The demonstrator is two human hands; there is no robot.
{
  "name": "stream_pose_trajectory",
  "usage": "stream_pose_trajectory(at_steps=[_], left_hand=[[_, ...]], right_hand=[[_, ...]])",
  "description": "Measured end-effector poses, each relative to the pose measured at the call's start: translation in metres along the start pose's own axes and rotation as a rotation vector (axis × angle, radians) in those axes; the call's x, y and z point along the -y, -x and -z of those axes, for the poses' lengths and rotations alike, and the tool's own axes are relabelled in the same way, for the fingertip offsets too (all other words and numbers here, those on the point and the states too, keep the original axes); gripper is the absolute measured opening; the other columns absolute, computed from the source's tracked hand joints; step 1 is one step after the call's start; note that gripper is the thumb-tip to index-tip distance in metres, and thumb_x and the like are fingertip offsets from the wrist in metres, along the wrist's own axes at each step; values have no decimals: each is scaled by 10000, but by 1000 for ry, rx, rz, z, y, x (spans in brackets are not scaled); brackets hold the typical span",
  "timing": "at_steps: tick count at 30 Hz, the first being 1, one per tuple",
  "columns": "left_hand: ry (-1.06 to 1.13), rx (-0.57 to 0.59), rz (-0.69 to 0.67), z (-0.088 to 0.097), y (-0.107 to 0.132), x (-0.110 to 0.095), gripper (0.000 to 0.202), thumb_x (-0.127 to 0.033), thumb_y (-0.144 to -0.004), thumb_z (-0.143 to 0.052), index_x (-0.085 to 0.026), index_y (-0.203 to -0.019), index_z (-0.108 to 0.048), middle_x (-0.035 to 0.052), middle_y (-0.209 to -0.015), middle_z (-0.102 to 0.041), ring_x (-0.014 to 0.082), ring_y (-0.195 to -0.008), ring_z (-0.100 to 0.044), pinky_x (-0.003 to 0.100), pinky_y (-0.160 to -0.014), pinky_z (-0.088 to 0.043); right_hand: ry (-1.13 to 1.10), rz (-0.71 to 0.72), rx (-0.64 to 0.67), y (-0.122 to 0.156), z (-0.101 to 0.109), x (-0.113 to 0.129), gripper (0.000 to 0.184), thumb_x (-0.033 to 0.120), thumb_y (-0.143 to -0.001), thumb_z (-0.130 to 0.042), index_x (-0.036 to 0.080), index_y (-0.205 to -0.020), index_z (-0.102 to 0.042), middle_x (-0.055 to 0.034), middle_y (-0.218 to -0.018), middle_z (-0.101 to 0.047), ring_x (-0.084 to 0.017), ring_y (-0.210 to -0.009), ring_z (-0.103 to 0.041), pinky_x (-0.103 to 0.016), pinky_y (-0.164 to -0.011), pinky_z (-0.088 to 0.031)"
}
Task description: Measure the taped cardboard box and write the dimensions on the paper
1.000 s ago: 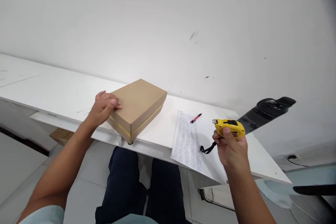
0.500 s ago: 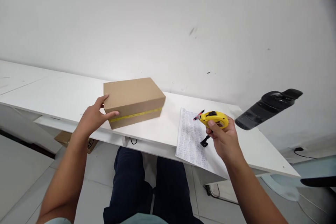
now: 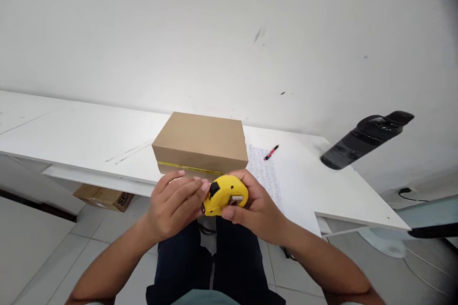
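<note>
A brown cardboard box (image 3: 202,142) with a yellow stripe along its front stands on the white desk (image 3: 82,133), squarely in front of me. Just below its front edge I hold a yellow tape measure (image 3: 224,194) with both hands. My right hand (image 3: 255,207) is wrapped round its right side, the thumb on its body. My left hand (image 3: 174,205) is curled with its fingertips at the left end of the case, where the tape comes out.
A sheet of printed paper (image 3: 265,174) and a red pen (image 3: 271,152) lie right of the box. A black object (image 3: 365,140) juts out over the desk's right end. A second cardboard box (image 3: 103,197) sits on the floor under the desk. My dark trousers (image 3: 214,267) show below.
My left hand has left the box and joined the tape measure. My right hand carried the tape measure from above the paper to the front of the box. The box now sits square.
</note>
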State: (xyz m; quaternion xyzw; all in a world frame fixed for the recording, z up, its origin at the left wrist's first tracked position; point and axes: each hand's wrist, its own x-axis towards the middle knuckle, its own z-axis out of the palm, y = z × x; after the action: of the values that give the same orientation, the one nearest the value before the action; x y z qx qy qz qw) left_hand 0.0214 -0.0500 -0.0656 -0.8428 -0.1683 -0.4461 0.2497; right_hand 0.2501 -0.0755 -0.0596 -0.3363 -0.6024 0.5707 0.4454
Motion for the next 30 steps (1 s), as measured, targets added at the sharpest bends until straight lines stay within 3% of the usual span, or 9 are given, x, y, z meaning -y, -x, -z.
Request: stream_pose_trajectory(at_steps=[3, 5, 10, 13, 15, 18, 21, 25, 30], left_hand=[[-80, -25, -35, 3, 2, -1, 137, -175, -942, -665, -180, -1072, -710, 28, -884, -790, 157, -878, -744, 376, -1043, -504], [-167, -58, -39, 5, 9, 15, 149, -180, -899, -718, -205, -1046, -713, 18, -898, -789, 165, -874, -743, 401, -1061, -490], [-414, -211, 200, 9, 52, 105, 400, -211, -852, -759, -228, -1240, -659, 48, -1128, -769, 215, -1009, -713, 411, -982, -535], [-296, -55, 466, 9, 77, 158, 207, -276, -974, -631, -233, -1155, -722, 30, -1192, -743, 226, -1097, -702, 428, -991, -550], [-152, -15, 602, 8, 85, 175, 188, -335, -995, -611, -232, -1072, -748, 19, -1145, -745, 221, -1081, -707, 431, -993, -569], [-8, 4, 662, 7, 83, 171, 201, -360, -995, -612, -254, -1096, -750, 21, -1170, -749, 227, -1108, -706, 451, -1026, -573], [55, 100, 593, 6, 73, 151, 255, -323, -1006, -590, -290, -1224, -718, 29, -1269, -740, 255, -1241, -660, 497, -1107, -522], [46, 160, 524, 0, 66, 129, 412, -286, -990, -611, -311, -1402, -617, 44, -1389, -690, 276, -1369, -577, 516, -1165, -473], [3, 151, 540, -3, 72, 125, 483, -271, -980, -630, -340, -1454, -574, 43, -1430, -666, 280, -1380, -569, 504, -1158, -484]], right_hand=[[10, -27, -12, 2, 4, 1, 463, 404, -771, -889, 246, -1075, -578, 2, -932, -681, -126, -736, -638, -257, -643, -555], [23, -7, -79, 3, 14, -1, 472, 409, -756, -900, 251, -1072, -586, -3, -938, -691, -144, -775, -665, -269, -668, -576], [95, 260, -578, -5, 64, -13, 551, 396, -718, -923, 301, -1147, -590, -7, -1072, -695, -176, -936, -704, -315, -801, -616], [169, 354, -755, -12, 96, -21, 567, 423, -718, -908, 299, -1191, -619, -28, -1166, -695, -197, -1031, -692, -369, -908, -601], [206, 328, -783, -14, 107, -26, 597, 436, -725, -897, 293, -1246, -642, -43, -1213, -695, -209, -1063, -683, -392, -946, -587], [230, 260, -763, -16, 110, -34, 643, 453, -741, -885, 278, -1318, -662, -56, -1234, -703, -218, -1078, -676, -407, -981, -573], [254, 236, -720, -19, 104, -38, 688, 467, -758, -876, 285, -1383, -650, -55, -1263, -702, -217, -1081, -673, -411, -1002, -565], [290, 241, -698, -23, 101, -39, 722, 484, -764, -872, 303, -1422, -634, -47, -1264, -701, -219, -1083, -670, -416, -1006, -568], [298, 235, -691, -22, 105, -37, 703, 490, -759, -875, 311, -1400, -652, -48, -1291, -693, -222, -1103, -666, -412, -1008, -571]])
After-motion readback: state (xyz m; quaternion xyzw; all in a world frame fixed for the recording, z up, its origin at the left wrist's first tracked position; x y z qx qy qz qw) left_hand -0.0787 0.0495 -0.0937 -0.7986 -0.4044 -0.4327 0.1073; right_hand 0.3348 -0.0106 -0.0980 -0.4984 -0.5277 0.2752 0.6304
